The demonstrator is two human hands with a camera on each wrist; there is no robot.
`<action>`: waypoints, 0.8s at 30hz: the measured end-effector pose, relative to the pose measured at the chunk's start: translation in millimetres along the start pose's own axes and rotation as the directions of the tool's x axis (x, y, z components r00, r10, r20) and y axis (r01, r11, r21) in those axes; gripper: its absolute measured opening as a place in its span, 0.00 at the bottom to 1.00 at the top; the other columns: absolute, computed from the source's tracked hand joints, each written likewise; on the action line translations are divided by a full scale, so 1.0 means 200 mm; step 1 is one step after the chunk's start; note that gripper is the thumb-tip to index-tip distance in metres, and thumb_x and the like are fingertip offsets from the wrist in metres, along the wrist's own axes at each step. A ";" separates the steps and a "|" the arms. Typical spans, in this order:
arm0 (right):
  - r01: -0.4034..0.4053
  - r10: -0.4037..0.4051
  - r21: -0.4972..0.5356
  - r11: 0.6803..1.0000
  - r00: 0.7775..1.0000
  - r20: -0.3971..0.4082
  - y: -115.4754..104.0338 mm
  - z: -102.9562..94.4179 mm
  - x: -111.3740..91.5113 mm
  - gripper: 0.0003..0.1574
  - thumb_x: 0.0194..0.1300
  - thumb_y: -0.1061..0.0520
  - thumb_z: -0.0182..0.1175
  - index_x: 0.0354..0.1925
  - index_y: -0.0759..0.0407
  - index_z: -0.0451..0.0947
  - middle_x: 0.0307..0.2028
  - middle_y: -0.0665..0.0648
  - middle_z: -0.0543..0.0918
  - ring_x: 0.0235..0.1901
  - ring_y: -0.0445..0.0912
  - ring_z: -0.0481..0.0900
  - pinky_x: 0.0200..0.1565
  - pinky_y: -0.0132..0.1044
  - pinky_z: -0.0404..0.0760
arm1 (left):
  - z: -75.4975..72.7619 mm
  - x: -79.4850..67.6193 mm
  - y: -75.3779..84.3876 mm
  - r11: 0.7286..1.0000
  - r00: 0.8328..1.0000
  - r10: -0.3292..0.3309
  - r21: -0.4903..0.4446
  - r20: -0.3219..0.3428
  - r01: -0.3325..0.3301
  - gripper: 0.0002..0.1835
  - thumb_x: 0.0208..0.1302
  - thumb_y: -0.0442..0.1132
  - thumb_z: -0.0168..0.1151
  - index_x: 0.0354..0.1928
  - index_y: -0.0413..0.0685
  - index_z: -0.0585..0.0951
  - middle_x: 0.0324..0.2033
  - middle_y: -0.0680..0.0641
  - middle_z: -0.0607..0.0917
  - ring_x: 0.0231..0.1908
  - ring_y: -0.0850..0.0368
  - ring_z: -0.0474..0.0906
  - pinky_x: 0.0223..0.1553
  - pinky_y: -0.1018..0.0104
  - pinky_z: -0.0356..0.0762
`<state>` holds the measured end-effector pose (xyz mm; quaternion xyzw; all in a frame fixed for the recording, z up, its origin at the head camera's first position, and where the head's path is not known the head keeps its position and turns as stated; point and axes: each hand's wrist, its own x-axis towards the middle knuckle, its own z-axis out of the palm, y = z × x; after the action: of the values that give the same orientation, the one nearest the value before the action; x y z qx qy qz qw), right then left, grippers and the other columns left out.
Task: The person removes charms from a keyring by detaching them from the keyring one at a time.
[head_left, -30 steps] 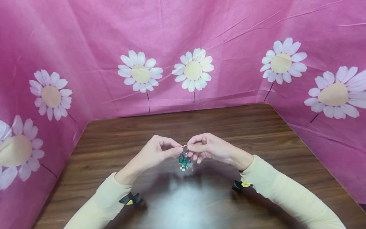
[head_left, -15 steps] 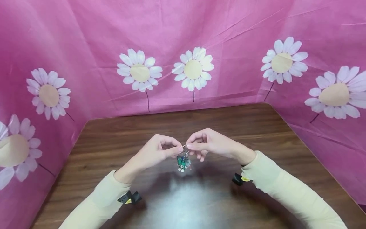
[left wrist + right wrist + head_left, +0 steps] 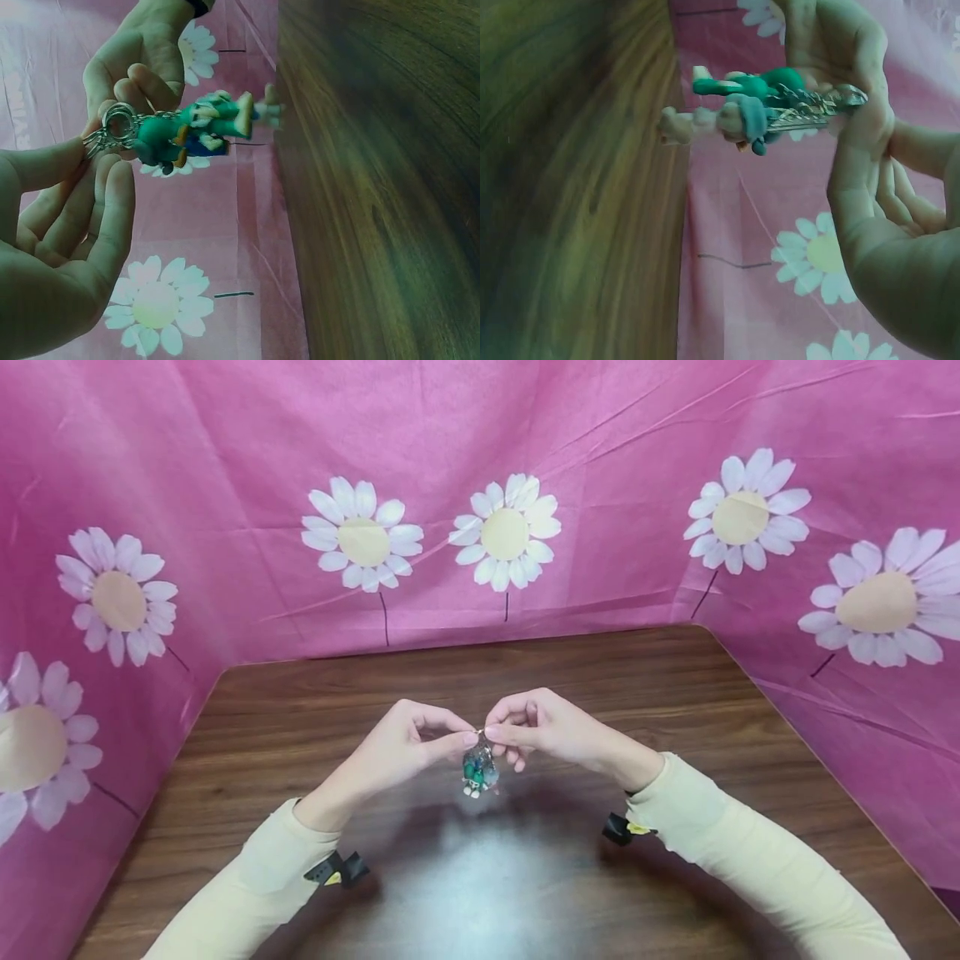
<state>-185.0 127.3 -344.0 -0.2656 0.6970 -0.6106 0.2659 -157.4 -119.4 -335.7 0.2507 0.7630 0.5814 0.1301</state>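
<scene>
Mid-frame, the left hand point(image 3: 386, 747) and right hand point(image 3: 558, 728) pinch a cluster of figure keychains point(image 3: 476, 775) by metal rings point(image 3: 117, 140) — partly hidden in their grasp — above a wooden table point(image 3: 600, 670); a pink daisy-print curtain point(image 3: 622, 485) fills the upper frame.

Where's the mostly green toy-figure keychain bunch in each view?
Head: mostly green keychain bunch on silver metal rings, lower centre, hanging from left hand and right hand.
Left wrist: keychain bunch, upper left, figures pointing right.
Right wrist: keychain bunch, upper part, right of centre, figures pointing left.
Shared landmark: brown wood-grain table; right side in left wrist, left side in right wrist.
</scene>
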 end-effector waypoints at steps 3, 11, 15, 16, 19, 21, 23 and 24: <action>0.008 -0.003 0.095 0.995 0.998 -0.056 0.00 0.02 0.00 0.11 0.73 0.58 0.62 0.45 0.67 0.80 0.30 0.59 0.84 0.25 0.43 0.80 0.30 0.38 0.86 | 0.00 0.00 0.00 0.999 0.998 0.027 0.045 -0.058 -0.024 0.07 0.67 0.41 0.70 0.42 0.48 0.90 0.36 0.51 0.91 0.39 0.54 0.87 0.42 0.59 0.86; -0.012 0.045 0.388 0.921 0.996 -0.078 0.01 0.05 0.00 0.07 0.73 0.61 0.58 0.45 0.61 0.81 0.32 0.55 0.86 0.28 0.42 0.82 0.31 0.32 0.84 | 0.00 0.01 0.00 0.999 0.992 0.041 -0.030 -0.120 -0.045 0.08 0.69 0.40 0.68 0.43 0.43 0.89 0.36 0.47 0.90 0.38 0.49 0.88 0.45 0.54 0.86; -0.048 0.060 0.360 0.932 0.998 -0.022 0.00 0.04 -0.01 0.09 0.73 0.62 0.59 0.47 0.62 0.84 0.33 0.57 0.87 0.26 0.43 0.81 0.32 0.34 0.85 | -0.01 0.00 0.01 0.999 0.996 0.008 -0.038 -0.084 -0.011 0.08 0.69 0.38 0.67 0.42 0.41 0.88 0.36 0.46 0.90 0.38 0.48 0.88 0.46 0.52 0.86; -0.057 0.062 0.345 0.937 0.998 -0.006 -0.01 0.04 -0.01 0.10 0.73 0.62 0.59 0.47 0.63 0.84 0.33 0.57 0.87 0.25 0.43 0.81 0.32 0.34 0.85 | -0.02 0.00 0.01 0.999 0.997 0.001 -0.035 -0.073 -0.003 0.08 0.69 0.38 0.66 0.42 0.41 0.88 0.36 0.46 0.90 0.38 0.48 0.88 0.46 0.52 0.86; -0.079 0.075 0.286 0.955 0.997 0.024 -0.02 0.03 -0.01 0.11 0.73 0.60 0.60 0.48 0.65 0.83 0.33 0.58 0.87 0.24 0.43 0.80 0.30 0.34 0.83 | -0.03 -0.01 0.02 1.000 0.999 -0.013 -0.017 -0.041 0.012 0.07 0.69 0.38 0.67 0.42 0.42 0.88 0.36 0.46 0.90 0.38 0.48 0.88 0.46 0.52 0.86; -0.091 0.088 0.240 0.967 0.996 0.022 -0.03 0.03 0.00 0.12 0.73 0.59 0.60 0.48 0.66 0.83 0.33 0.59 0.87 0.24 0.42 0.79 0.29 0.33 0.82 | -0.03 -0.01 0.02 1.000 1.000 -0.017 -0.015 -0.019 0.017 0.07 0.69 0.39 0.67 0.42 0.43 0.88 0.36 0.47 0.90 0.38 0.48 0.87 0.46 0.53 0.86; -0.103 0.103 0.197 0.975 0.995 0.009 -0.04 0.03 0.00 0.12 0.72 0.58 0.62 0.47 0.66 0.83 0.34 0.59 0.87 0.24 0.42 0.79 0.29 0.32 0.82 | -0.03 -0.02 0.02 1.000 1.000 -0.020 -0.014 -0.008 0.020 0.07 0.69 0.40 0.67 0.42 0.44 0.88 0.36 0.47 0.90 0.38 0.48 0.87 0.46 0.51 0.86; -0.106 0.107 0.183 0.977 0.994 0.000 -0.04 0.03 0.00 0.12 0.72 0.58 0.62 0.47 0.65 0.83 0.34 0.59 0.87 0.24 0.42 0.78 0.29 0.32 0.81 | -0.03 -0.02 0.02 1.000 1.000 -0.021 -0.019 -0.007 0.021 0.07 0.69 0.39 0.67 0.42 0.44 0.88 0.36 0.47 0.90 0.38 0.48 0.87 0.46 0.50 0.86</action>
<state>-180.7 122.2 -336.6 -0.1994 0.6524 -0.6583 0.3183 -156.5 -124.9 -329.6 0.2393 0.7606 0.5881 0.1355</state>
